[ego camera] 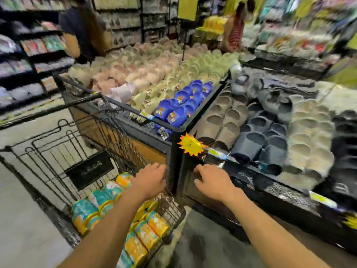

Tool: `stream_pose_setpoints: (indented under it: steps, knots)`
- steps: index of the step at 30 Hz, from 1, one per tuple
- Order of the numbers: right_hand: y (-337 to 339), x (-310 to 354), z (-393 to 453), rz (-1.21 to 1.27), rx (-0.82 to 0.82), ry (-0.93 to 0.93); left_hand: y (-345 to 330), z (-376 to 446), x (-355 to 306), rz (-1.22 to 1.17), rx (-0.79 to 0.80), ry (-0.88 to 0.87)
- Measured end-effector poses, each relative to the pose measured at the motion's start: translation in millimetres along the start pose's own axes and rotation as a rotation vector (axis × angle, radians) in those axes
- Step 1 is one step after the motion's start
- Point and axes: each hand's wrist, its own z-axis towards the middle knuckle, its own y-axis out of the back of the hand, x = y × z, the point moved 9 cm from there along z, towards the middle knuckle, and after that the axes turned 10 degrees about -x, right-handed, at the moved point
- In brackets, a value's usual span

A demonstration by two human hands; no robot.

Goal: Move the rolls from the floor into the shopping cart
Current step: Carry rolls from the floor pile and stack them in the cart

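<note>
A black wire shopping cart (58, 144) stands at the lower left, beside a display bin. Several wrapped rolls (146, 235) in teal, yellow and orange packaging lie in its near end. My left hand (149, 180) hovers over the cart's right rim above the rolls, fingers curled, with nothing visible in it. My right hand (211, 181) reaches toward the black edge of the slipper display, fingers spread and bent, holding nothing. No rolls show on the visible floor. The picture is blurred by motion.
A black-framed display table (173, 130) with several rows of slippers fills the middle and right, with a yellow starburst price tag (190, 144) at its corner. Shelves line the left wall. One person stands at the far left, another at the far right aisle. Grey floor lies at lower left.
</note>
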Motion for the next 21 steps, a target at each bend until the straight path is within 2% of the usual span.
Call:
stream_pose_setpoints:
  steps: [5, 10, 17, 21]
  knots:
    - [30.6, -114.7, -86.6, -0.009, -0.058, -0.269, -3.3, 32.5, -130.1, 0.025, 0.024, -0.274]
    - [43.3, -233.8, -223.3, -0.050, -0.100, -0.588, -22.5, 31.7, -311.5, 0.059, 0.041, -0.604]
    - [51.8, -355.5, -460.5, -0.088, -0.147, -0.992, -63.1, -61.7, -569.7, 0.047, 0.043, -1.045]
    - [51.6, -390.5, -582.1, -0.057, -0.185, -1.202, -85.7, -132.0, -684.3, 0.089, 0.048, -1.261]
